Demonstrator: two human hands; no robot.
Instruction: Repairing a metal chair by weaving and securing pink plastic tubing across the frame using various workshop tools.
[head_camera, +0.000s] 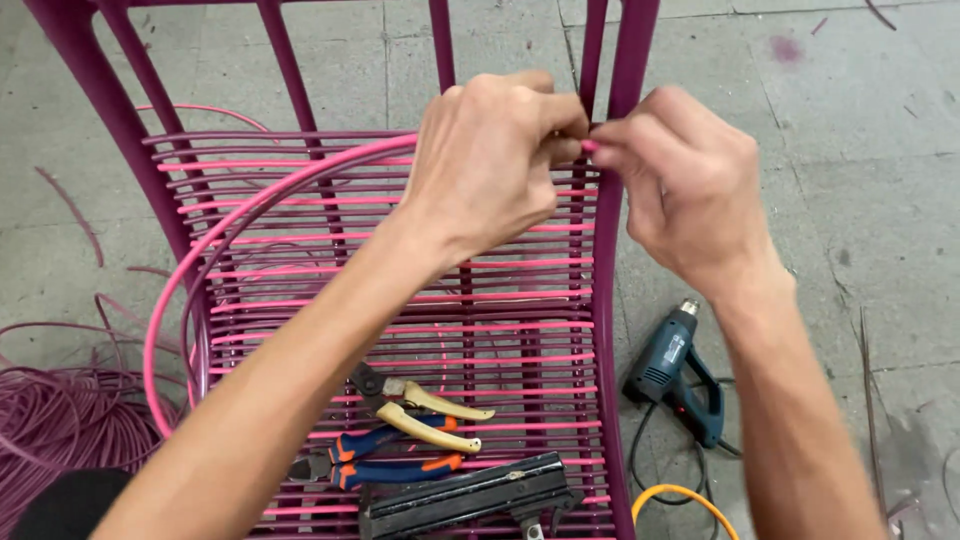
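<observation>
Black stapler-like tool lies nearest on the woven seat, beside blue-handled pliers and cream-handled cutters; at the purple chair frame a pink cord ends — left hand and right hand meet there, fingers pinched narrow on the cord tip; a blue heat gun rests on the floor, purple cord coils lying left.
</observation>
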